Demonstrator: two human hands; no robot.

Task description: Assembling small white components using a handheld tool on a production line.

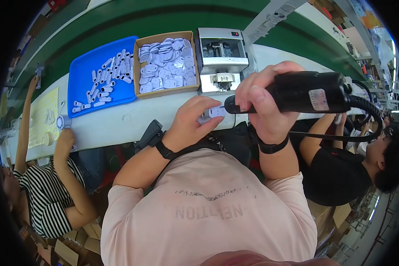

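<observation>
My left hand (193, 119) pinches a small white plastic housing (217, 111) between thumb and fingers, just in front of the bench's near edge. My right hand (268, 99) is wrapped round a black electric screwdriver (308, 91), held level with its tip pointing left. The tip meets or nearly meets the right side of the housing; whether they touch, I cannot tell. Beyond my hands stands a silver screw feeder (222, 57) with a clear window. Beside it a cardboard box (167, 91) holds many white flat plastic parts.
Left of the box, a blue tray (80, 75) carries several small white parts with dark ends. The screwdriver's thick black cable (377, 115) loops at right. One person in a striped top (48, 204) works at left, another in a black shirt (337, 173) at right. A metal post (270, 22) rises behind.
</observation>
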